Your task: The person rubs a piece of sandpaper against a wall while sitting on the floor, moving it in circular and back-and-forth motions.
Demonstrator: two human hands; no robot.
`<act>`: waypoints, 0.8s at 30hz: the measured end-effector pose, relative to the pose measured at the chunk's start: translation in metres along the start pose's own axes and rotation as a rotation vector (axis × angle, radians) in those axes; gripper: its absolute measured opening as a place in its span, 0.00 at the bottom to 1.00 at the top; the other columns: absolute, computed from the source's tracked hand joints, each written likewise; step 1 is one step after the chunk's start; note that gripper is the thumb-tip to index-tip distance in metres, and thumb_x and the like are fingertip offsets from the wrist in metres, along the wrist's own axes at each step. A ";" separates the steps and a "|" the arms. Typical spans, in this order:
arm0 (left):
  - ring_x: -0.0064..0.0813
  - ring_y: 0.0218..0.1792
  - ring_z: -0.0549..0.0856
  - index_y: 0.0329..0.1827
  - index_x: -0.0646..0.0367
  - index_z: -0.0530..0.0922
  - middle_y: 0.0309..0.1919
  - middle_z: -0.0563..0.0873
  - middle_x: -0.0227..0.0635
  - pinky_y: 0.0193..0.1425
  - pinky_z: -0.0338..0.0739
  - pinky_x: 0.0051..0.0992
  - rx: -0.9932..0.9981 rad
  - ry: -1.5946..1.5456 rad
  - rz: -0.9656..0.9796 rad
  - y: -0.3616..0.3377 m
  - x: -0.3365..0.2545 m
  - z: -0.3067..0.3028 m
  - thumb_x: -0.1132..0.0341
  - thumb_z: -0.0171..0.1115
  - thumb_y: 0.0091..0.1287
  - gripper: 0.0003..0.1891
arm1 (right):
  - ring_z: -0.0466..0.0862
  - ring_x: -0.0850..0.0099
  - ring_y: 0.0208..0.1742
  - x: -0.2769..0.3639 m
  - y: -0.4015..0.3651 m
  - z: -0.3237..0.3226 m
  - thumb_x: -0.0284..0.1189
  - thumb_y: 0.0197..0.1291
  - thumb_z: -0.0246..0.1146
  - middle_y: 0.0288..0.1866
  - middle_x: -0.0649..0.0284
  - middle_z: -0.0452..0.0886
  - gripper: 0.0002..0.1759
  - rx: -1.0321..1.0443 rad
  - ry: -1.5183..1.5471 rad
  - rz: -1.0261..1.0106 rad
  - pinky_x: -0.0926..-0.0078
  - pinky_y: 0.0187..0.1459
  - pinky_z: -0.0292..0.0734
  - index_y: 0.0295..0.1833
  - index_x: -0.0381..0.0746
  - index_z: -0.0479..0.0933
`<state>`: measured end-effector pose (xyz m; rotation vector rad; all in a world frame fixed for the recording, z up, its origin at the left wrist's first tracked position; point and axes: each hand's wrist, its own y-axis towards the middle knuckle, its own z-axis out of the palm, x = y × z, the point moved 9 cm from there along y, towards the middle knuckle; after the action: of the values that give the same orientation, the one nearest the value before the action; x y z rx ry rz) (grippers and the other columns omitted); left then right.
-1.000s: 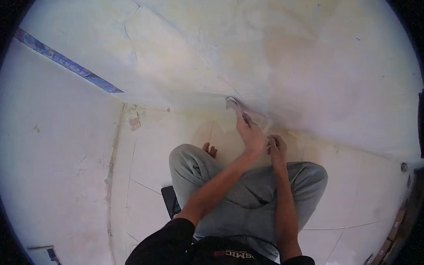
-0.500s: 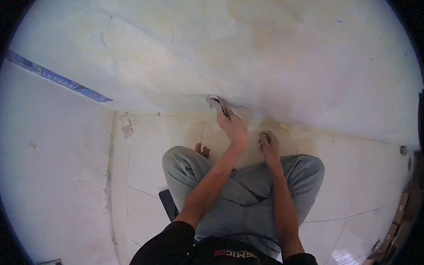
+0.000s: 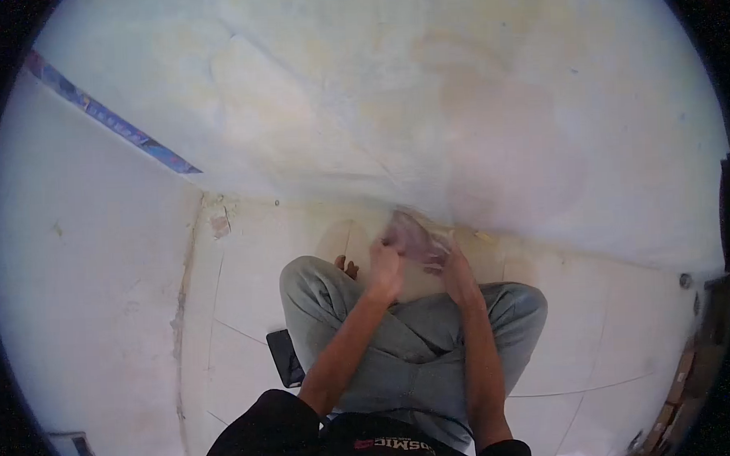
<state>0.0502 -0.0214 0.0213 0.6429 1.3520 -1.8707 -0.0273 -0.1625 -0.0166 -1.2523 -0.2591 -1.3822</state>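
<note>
Low in front of the wall [image 3: 337, 108], a brownish-grey sheet that looks like sandpaper [image 3: 412, 238] is stretched between my hands, smeared by motion. My left hand [image 3: 386, 269] is closed on its left edge. At its right end my right hand [image 3: 459, 274] pinches it, with some fingers hidden under the sheet. Pale, patchy filler-like areas cover the wall above. My crossed legs in grey trousers [image 3: 418, 363] lie below my hands.
A black phone [image 3: 285, 359] lies on the tiled floor [image 3: 239, 313] by my left knee. A small yellowish piece [image 3: 484, 237] sits at the wall's foot. Blue printed tape [image 3: 112, 120] runs along the left corner. Cardboard boxes [image 3: 669, 410] stand far right.
My left hand has come down off the wall with the sandpaper. My right hand has risen slightly and taken hold of its other end; the sheet has opened out flatter.
</note>
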 end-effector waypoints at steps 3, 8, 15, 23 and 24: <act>0.27 0.50 0.81 0.60 0.64 0.74 0.48 0.82 0.35 0.54 0.76 0.27 0.436 -0.150 -0.105 -0.012 0.016 0.023 0.72 0.61 0.68 0.18 | 0.76 0.64 0.63 0.009 -0.020 0.045 0.49 0.75 0.49 0.66 0.54 0.75 0.31 0.254 0.420 0.072 0.61 0.63 0.71 0.72 0.38 0.65; 0.27 0.45 0.84 0.63 0.64 0.72 0.46 0.84 0.35 0.46 0.81 0.27 0.476 0.233 0.011 0.003 -0.002 0.027 0.73 0.61 0.65 0.22 | 0.77 0.64 0.64 0.030 -0.036 0.034 0.37 0.74 0.56 0.64 0.56 0.77 0.23 0.047 0.219 -0.146 0.63 0.63 0.73 0.68 0.37 0.70; 0.44 0.43 0.86 0.55 0.65 0.76 0.42 0.86 0.47 0.46 0.80 0.44 0.570 1.302 0.687 0.024 0.026 0.064 0.68 0.57 0.66 0.16 | 0.77 0.59 0.64 0.156 -0.113 0.131 0.27 0.64 0.61 0.58 0.51 0.81 0.17 -0.137 -1.166 -1.135 0.59 0.66 0.71 0.57 0.35 0.80; 0.52 0.45 0.85 0.58 0.65 0.74 0.44 0.85 0.49 0.51 0.77 0.50 1.051 0.973 0.999 -0.016 0.111 0.115 0.68 0.58 0.63 0.20 | 0.72 0.60 0.70 0.059 0.008 0.250 0.27 0.57 0.58 0.70 0.57 0.73 0.28 0.757 -1.970 -1.509 0.58 0.73 0.65 0.65 0.35 0.73; 0.53 0.44 0.85 0.59 0.64 0.75 0.44 0.85 0.49 0.52 0.77 0.50 1.113 1.053 1.047 -0.012 0.130 0.115 0.68 0.59 0.62 0.21 | 0.72 0.60 0.70 0.057 0.017 0.244 0.27 0.57 0.58 0.70 0.57 0.73 0.28 0.766 -1.973 -1.499 0.58 0.73 0.65 0.65 0.35 0.73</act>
<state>-0.0368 -0.1630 -0.0316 2.5100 0.0527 -1.1541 0.1259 -0.0131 0.1155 -1.1775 -3.1194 -0.2103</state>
